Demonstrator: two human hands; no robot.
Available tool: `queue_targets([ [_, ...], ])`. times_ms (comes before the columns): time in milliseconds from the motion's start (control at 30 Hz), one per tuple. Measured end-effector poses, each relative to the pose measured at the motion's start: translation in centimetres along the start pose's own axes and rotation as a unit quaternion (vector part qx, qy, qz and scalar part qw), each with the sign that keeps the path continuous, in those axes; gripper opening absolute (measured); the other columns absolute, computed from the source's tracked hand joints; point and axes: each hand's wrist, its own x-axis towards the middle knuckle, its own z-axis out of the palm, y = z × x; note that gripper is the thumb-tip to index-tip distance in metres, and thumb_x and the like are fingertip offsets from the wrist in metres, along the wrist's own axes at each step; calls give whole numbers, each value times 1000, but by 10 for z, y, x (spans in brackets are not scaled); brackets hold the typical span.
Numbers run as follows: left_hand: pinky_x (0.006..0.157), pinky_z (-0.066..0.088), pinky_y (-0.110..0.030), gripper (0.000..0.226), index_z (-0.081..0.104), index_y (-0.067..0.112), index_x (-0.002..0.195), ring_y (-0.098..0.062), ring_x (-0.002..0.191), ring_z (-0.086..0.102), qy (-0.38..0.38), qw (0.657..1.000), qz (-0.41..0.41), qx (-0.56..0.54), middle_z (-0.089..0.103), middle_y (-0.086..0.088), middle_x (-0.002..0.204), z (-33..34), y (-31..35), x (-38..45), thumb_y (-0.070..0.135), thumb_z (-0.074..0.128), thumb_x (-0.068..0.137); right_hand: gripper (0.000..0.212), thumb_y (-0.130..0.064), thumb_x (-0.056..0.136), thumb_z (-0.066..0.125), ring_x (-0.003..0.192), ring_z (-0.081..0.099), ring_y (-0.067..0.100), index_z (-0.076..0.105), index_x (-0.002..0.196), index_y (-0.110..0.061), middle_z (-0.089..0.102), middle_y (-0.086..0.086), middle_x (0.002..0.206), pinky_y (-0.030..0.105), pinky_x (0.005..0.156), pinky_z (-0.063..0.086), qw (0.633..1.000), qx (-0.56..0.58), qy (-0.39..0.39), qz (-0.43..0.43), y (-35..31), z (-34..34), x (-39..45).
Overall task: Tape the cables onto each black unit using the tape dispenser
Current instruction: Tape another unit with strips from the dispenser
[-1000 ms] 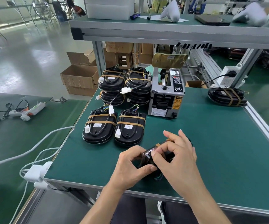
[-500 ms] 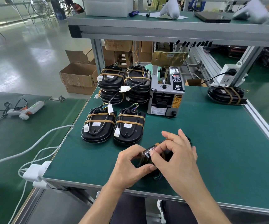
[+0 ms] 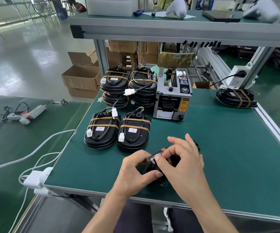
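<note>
Black unit (image 3: 174, 161) at near edge of green surface (image 3: 219, 148), gripped by left hand (image 3: 135, 172); right hand (image 3: 184, 158) fingers pinching tape strip onto it. Next, probably: smoothing strip down, then another from tape dispenser (image 3: 172, 98).

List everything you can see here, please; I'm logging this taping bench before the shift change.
Taped units: two flat side by side at bench left, more stacked behind them, one at far right; black, tan tape bands.
Unit in hand: one, black, near front edge, mostly hidden by the hands.
Tape dispenser: one, grey and black, bench middle back.
Bench: one, green top.
Power strip: one, white, on right post.
Glue gun: one, white and orange, left table.
White cables: several, left bench edge.
Cardboard boxes: several, brown, on the floor behind.
Shelf: one, grey, overhead.
Left hand: holds the unit.
Right hand: pinches the unit's end.
</note>
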Motion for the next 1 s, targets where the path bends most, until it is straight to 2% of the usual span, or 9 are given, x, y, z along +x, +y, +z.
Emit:
queue_targets([
  [300, 72, 52, -53, 58, 76, 10, 96, -31, 80, 65, 6, 1000, 9, 4, 70, -2, 86, 0, 3, 0, 67, 82, 84, 26, -43, 82, 79, 148, 4, -15, 58, 73, -32, 48, -39, 130, 56, 126, 4, 1000, 16, 18, -9, 1, 4, -1],
  [433, 71, 52, -54, 58, 76, 9, 95, -31, 80, 65, 4, 1000, 11, -1, 70, -3, 86, 0, 3, 1, 66, 82, 84, 20, -41, 87, 73, 149, 7, -12, 57, 78, -32, 49, -37, 128, 57, 125, 8, 999, 16, 20, -19, 2, 4, -1],
  [633, 69, 52, -52, 68, 75, 9, 93, -31, 78, 64, 9, 1000, 8, -11, 69, -3, 85, 0, 4, 0, 75, 77, 82, 11, -31, 95, 61, 145, 11, -13, 53, 89, -35, 49, -37, 124, 59, 124, 9, 998, 16, 42, -36, 5, 6, 1],
  [833, 71, 52, -55, 61, 76, 9, 97, -34, 80, 66, 6, 1000, 12, -4, 71, -4, 87, 1, 2, 1, 68, 81, 83, 23, -49, 84, 71, 149, 9, -9, 52, 89, -37, 49, -35, 126, 56, 125, 8, 999, -3, 30, -38, 6, 4, -1],
  [1000, 69, 51, -54, 61, 75, 10, 94, -32, 78, 63, 6, 1000, 6, -11, 69, -3, 85, 1, 2, 1, 70, 81, 83, 14, -38, 93, 65, 150, 9, -7, 52, 90, -35, 48, -36, 124, 58, 124, 7, 999, 11, 34, -35, 3, 6, -1],
])
